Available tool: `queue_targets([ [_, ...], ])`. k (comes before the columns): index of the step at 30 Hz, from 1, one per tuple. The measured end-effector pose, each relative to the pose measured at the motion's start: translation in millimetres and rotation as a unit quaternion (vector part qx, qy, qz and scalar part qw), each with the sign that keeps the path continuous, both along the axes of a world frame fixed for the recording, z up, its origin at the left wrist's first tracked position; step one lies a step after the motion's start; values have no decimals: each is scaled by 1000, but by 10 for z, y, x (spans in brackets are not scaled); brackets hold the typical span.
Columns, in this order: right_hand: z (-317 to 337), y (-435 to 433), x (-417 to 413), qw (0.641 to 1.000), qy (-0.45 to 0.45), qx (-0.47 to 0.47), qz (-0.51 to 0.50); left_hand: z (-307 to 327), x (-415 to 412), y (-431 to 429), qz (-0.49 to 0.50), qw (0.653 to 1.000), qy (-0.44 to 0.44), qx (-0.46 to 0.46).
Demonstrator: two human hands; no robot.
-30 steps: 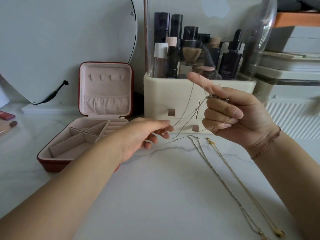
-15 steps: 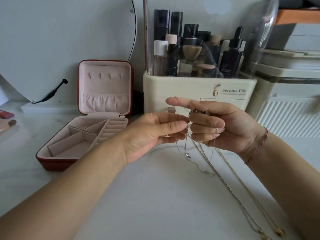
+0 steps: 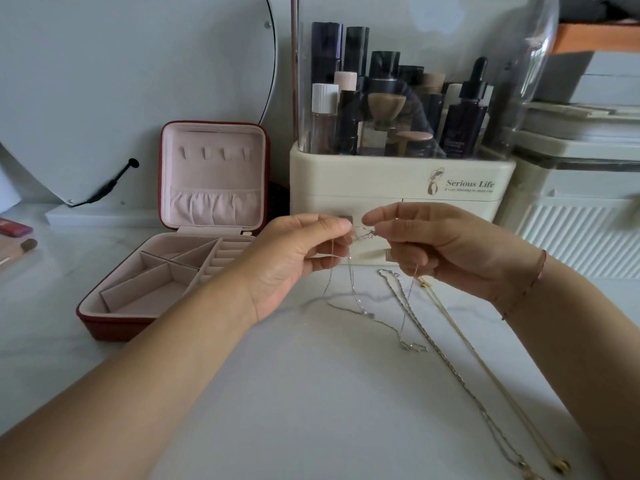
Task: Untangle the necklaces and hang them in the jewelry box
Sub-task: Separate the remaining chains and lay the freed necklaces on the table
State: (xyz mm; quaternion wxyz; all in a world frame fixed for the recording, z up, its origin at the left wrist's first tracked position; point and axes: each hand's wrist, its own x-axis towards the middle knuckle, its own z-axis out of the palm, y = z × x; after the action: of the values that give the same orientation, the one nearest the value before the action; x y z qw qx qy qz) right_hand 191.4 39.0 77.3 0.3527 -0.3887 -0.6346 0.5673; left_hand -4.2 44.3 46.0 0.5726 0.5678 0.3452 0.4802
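A thin silver necklace (image 3: 353, 292) hangs in a tangle between my two hands above the white table. My left hand (image 3: 298, 258) pinches the chain at the knot from the left. From the right, my right hand (image 3: 446, 251) pinches the same knot (image 3: 363, 233). The chain's loose loops trail down onto the table. Two long necklaces, one silver (image 3: 450, 368) and one gold (image 3: 485, 362), lie stretched out to the right. A red jewelry box (image 3: 114, 320) stands open at the left, with hooks (image 3: 214, 154) in its pink lid.
A cream cosmetics organizer (image 3: 381, 181) with bottles stands right behind my hands. A round mirror (image 3: 138, 81) leans at the back left. A makeup brush (image 3: 24, 247) lies at the left edge. White storage boxes (image 3: 581, 202) stand at the right.
My right hand has come down from chest height to just above the table. My left hand rose to meet it and pinched the chain at the knot.
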Motion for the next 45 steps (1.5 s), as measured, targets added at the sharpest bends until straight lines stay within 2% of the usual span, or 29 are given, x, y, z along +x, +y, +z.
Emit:
queue_targets([
  [4,-5,-9,-7,996,-64,63,-14,34,3,9,-30,996,-55,-57],
  [6,-20,-8,-20,994,-58,87,-29,40,-6,15,-44,994,-68,-73],
  [10,-46,25,-12,995,33,82,-51,28,-20,24,-54,995,-44,-75],
  [13,-38,63,3,992,118,18,-40,5,-19,25,-65,995,-30,-73],
  [17,-3,66,-7,969,238,-63,-22,-1,-12,32,-61,995,-27,-78],
  [21,28,55,-9,959,272,-71,-41,1,-22,40,-56,994,-37,-83],
  [26,42,86,45,938,333,-81,-55,20,-39,59,-41,990,-89,-102],
  [32,28,131,73,937,339,-52,-73,22,-55,80,-27,990,-96,-101],
  [45,73,101,99,933,351,-34,-78,44,-159,167,58,974,-174,-131],
])
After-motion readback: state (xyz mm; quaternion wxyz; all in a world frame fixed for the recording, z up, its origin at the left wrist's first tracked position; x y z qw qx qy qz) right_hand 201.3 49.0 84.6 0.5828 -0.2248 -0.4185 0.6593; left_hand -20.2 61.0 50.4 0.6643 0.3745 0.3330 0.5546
